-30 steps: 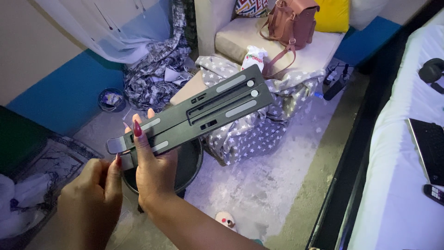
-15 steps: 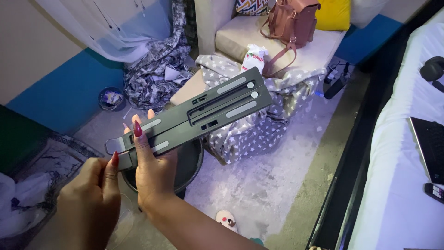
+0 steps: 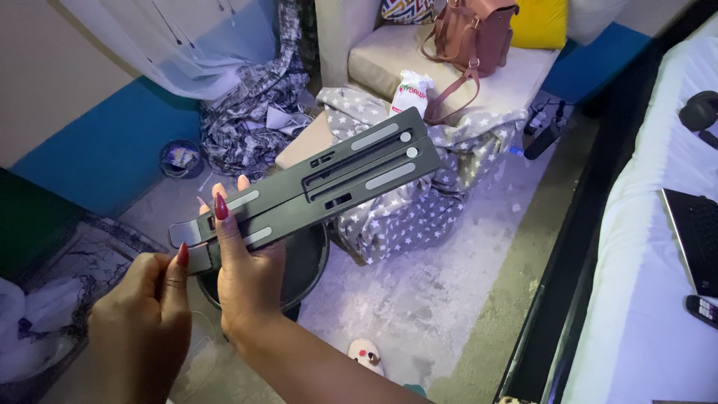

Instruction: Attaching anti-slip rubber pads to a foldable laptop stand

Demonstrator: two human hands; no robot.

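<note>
Hands hold a folded laptop stand (image 3: 314, 179) in mid-air above the floor (image 3: 449, 299), and we look down on them from head height. Our right hand (image 3: 247, 273) is clenched around the lower part of the stand, thumb with a red nail pressed on its top face, fingers wrapped behind. Our left hand (image 3: 142, 322) pinches the small flap at the near end between thumb and fingers. The stand is a dark grey, flat, slotted bar, angled up and away toward a star-patterned blanket (image 3: 419, 202).

We judge it stiff and fairly light, likely metal or hard plastic, smooth enough to slip, with hinged parts that could pinch. The safest hold looks to be the long edges near the middle, away from the joints.

Beneath it sits a round black bin (image 3: 307, 262). Beyond lie a brown backpack (image 3: 471, 30) on a beige cushion (image 3: 516, 75), and a bed (image 3: 643, 224) with a laptop (image 3: 692, 232) to the right.

Compared with half a second ago, little differs: both hands keep the same grip, and the stand has stayed at nearly the same tilt.
</note>
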